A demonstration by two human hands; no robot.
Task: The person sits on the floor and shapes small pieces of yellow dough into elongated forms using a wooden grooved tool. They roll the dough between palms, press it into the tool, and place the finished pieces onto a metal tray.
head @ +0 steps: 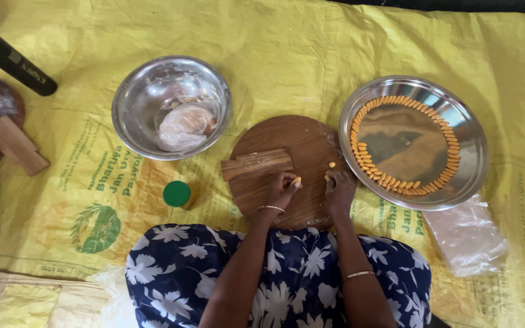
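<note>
Head view looks straight down on a person sitting w/ a round wooden board on a yellow printed sheet. Left hand is curled at the board's near edge, fingertips pinched on a small yellow dough piece. Right hand rests just beside it, fingers bent down onto the board; can't tell if it grips anything. Another tiny yellow piece lies on the board between the hands & the steel plate, which sits to the right w/ a ring of shaped yellow pieces round its inside. Ridged wooden block lies on the board's left part. Steel bowl w/ a dough lump in plastic sits far left, green-lidded jar near it
</note>
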